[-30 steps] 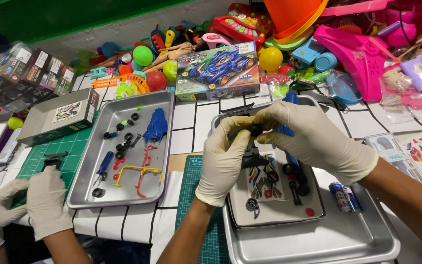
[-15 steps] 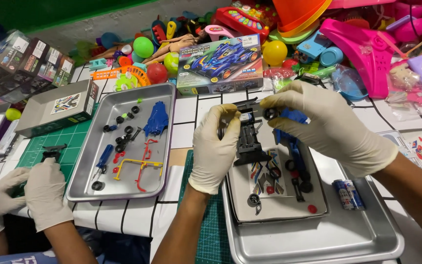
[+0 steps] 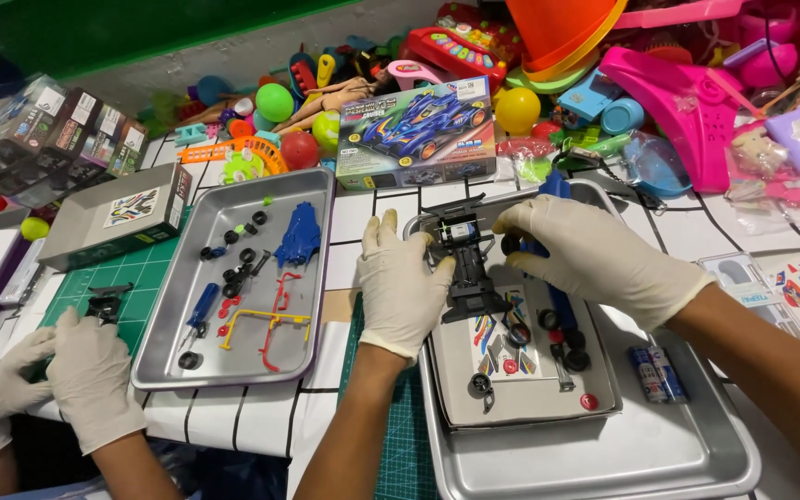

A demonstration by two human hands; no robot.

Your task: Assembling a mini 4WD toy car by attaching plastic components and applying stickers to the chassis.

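My left hand (image 3: pixel 404 287), in a white glove, grips the left side of a black toy car chassis (image 3: pixel 470 268) held over a steel tray (image 3: pixel 604 454). My right hand (image 3: pixel 594 257), gloved too, pinches a small black wheel (image 3: pixel 511 244) at the chassis's right side. Below the chassis lie a sticker sheet (image 3: pixel 497 343), loose black wheels (image 3: pixel 562 329), a red part and a blue-handled tool (image 3: pixel 556 296) partly hidden by my right hand. Two batteries (image 3: pixel 656 374) rest at the tray's right.
A second tray (image 3: pixel 233 370) to the left holds a blue car body (image 3: pixel 298 235), small wheels, a screwdriver and red and yellow part frames. A co-worker's gloved hands (image 3: pixel 57 375) hold a black part at lower left. The kit box (image 3: pixel 416 130) and piled toys fill the back.
The chassis has turned upright between my hands and shifted slightly left. My right hand now presses a wheel onto its side. The co-worker's hands stayed at lower left.
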